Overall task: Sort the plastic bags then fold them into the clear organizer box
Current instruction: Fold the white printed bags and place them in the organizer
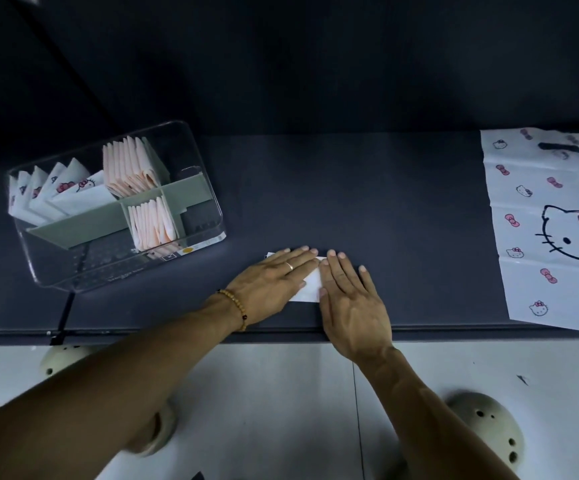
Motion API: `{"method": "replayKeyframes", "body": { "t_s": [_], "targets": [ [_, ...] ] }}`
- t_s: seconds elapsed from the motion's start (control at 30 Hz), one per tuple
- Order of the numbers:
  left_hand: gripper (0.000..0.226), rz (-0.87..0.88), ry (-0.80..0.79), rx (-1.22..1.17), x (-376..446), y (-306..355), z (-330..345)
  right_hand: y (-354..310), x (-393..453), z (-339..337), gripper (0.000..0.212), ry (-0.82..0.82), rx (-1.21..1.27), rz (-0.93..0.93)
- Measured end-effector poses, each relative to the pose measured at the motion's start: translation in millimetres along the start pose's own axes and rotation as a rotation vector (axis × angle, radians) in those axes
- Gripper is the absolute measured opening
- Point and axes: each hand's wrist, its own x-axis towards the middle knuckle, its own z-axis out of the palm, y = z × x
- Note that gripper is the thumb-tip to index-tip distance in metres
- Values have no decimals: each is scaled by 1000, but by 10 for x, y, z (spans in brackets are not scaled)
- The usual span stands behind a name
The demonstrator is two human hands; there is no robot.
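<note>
White plastic, folded down to a small flat packet [308, 284], is pinned to the dark table [402, 202] just right of the clear organizer box [118, 206], near the table's front edge. It is pressed from both sides: the left hand [270, 282] is laid over its left part and the right hand [348, 299] over its right part, each with fingers straight, close together and flat, nothing being gripped or pinched. Only a narrow strip of the packet is seen between the two hands, plus a small corner past the left fingertips [302, 250]. The flat pressure is judged to serve creasing: thin plastic springs open unless a fold is held down and smoothed.

Inside the organizer box, dividers separate the sorted kinds. Folded white cartoon-print bags [56, 192] are stood on edge in the far left compartment, and pale pink folded bags [130, 169] are filed in the middle compartments, far and near; upright filing appears chosen so that each packet can be reached. The right-hand end compartment seems unfilled, though its contents cannot be told for certain.

Well to the right of the box, at the table's right end, an unfolded cartoon-print bag [541, 220] is spread flat, apparently waiting its turn. The task is judged well advanced, with this packet to be filed and that bag yet to be folded.
</note>
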Motion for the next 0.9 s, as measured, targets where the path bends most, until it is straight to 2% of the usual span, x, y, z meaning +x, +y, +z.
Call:
{"method": "replayKeyframes", "body": {
  "t_s": [0.33,0.53,0.6,0.8,0.9],
  "targets": [
    [51,-172,-82,-50,-480,-495,-144,-11,14,24,55,-4,-9,3],
    [44,-401,139,-184,-315,-228,-297,-24,6,2,55,-17,-12,1],
    [42,-392,78,-180,-120,-136,-295,-19,4,-16,56,-23,-15,-7],
    [27,-485,-248,-278,243,-148,-419,18,5,-5,60,-78,-25,-26],
    [26,-467,-292,-304,240,-129,-476,14,15,-11,61,-100,-18,-22]
  ]
}}
